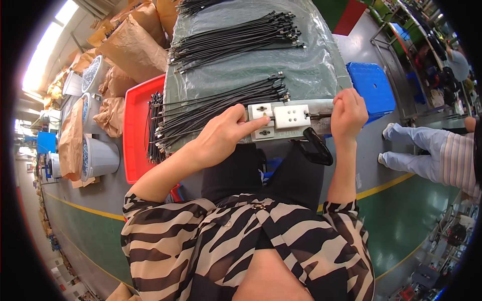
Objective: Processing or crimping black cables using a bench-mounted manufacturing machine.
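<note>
My left hand (223, 133) reaches over the table's near edge with its index finger stretched onto a white block fixture (292, 117). Its other fingers are curled, and whatever they hold is hidden. The fixture has two white parts on a metal plate (321, 106), with a dark metal rod (320, 115) running out to the right. At that rod's end my right hand (349, 115) is closed in a fist, and what it grips is out of sight. Left of the fixture lies a bundle of black cables (226, 95) with metal ends, partly behind my left hand and forearm.
More black cables (241, 37) lie farther back on the plastic-covered table (321, 55). A red tray (135, 110) with cables stands left, a blue crate (371, 88) right. A black handle (316, 148) hangs below the fixture. Grey buckets (103, 158) and paper bags stand left; another person (432, 145) is at right.
</note>
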The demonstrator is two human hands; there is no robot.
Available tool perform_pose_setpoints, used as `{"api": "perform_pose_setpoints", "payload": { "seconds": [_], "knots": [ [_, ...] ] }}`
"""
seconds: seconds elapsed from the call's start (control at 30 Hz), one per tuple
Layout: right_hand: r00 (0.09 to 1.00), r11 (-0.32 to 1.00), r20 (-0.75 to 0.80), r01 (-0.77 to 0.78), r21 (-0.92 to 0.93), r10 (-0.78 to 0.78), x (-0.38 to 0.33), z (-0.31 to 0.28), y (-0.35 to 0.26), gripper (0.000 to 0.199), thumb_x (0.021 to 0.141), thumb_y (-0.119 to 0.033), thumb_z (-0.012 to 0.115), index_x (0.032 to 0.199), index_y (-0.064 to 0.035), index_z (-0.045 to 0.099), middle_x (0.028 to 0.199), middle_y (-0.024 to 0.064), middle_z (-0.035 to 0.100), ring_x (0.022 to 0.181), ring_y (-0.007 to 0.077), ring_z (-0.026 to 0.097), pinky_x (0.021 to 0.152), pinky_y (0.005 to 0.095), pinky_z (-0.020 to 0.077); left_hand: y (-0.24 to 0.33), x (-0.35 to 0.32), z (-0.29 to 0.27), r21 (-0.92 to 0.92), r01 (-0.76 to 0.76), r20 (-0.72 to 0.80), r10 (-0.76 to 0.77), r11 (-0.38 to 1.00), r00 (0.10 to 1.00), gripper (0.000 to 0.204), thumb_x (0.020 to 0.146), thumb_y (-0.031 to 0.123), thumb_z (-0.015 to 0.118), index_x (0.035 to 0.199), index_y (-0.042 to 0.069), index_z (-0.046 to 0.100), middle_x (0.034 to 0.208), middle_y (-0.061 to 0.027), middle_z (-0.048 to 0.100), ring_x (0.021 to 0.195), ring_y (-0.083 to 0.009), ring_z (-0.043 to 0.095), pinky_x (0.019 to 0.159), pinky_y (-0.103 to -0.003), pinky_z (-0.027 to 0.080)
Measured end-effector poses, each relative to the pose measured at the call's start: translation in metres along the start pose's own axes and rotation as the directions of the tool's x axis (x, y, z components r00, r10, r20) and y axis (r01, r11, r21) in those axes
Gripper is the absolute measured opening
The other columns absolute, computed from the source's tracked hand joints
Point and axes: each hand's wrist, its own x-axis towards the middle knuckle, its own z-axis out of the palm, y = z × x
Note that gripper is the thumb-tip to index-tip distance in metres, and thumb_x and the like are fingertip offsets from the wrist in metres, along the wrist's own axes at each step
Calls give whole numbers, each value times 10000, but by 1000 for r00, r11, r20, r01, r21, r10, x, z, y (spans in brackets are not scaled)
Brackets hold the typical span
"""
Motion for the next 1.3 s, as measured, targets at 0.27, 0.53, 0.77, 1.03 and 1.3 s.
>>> {"api": "perform_pose_setpoints", "payload": {
  "seconds": [0.27,0.53,0.77,1.03,1.3],
  "knots": [
    [638,311,-47,-308,899,769,52,-58,68,150,790,18,425,678,-66,478,633,5,419,545,116,342,503,273,271,5,23,-41,-30,-42,-139,37,999,990,446,736,-125,534,1144,28,630,835,-137,454,753,-323,522,677,-396,460],
    [601,225,-10,-283,932,799,65,-61,71,128,775,18,402,694,-51,474,620,17,398,545,112,348,511,266,286,-38,95,-27,-29,-87,-231,78,996,970,260,795,-53,586,1038,8,654,985,-155,570,924,-343,572,801,-402,484],
    [596,249,-32,-286,925,802,76,-72,76,132,789,16,406,702,-55,475,629,13,389,545,115,343,506,271,279,-90,202,3,68,10,-249,7,998,968,179,838,52,646,1012,11,657,1045,-159,582,1012,-335,563,896,-394,472],
    [589,251,-35,-289,924,808,78,-79,82,135,797,11,406,701,-56,474,623,9,379,543,114,338,505,274,279,-82,217,15,153,-28,-273,70,988,959,71,823,-34,556,887,-4,560,945,-174,581,908,-356,579,816,-406,487],
    [426,-120,198,-203,972,883,11,-58,163,128,834,9,445,730,-65,460,632,16,376,553,121,360,516,282,303,15,156,-62,-91,-272,-480,197,958,855,337,843,-71,598,1104,116,703,899,-71,590,749,-183,573,664,-273,465]
  ]
}}
